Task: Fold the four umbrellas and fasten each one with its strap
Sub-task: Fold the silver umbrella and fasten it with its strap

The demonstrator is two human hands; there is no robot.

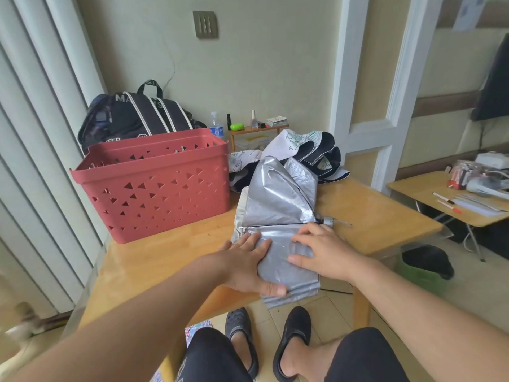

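A silver umbrella (pixel 278 199) lies collapsed on the wooden table (pixel 371 213), its canopy panels partly flattened and hanging over the near edge; its metal tip (pixel 329 221) points right. My left hand (pixel 248 260) lies flat on the left side of the folded silver fabric, thumb along the lower edge. My right hand (pixel 319 249) presses the fabric from the right with fingers slightly bent. Behind it lies a second umbrella (pixel 308 150), white and dark navy with a flower print, loosely bunched.
A red perforated plastic basket (pixel 154 186) stands on the table's left part. A dark backpack (pixel 132 117) sits behind it. A small shelf with bottles (pixel 256 125) is at the wall. A second table (pixel 451 197) with pens stands right; a green bin (pixel 424 268) is below.
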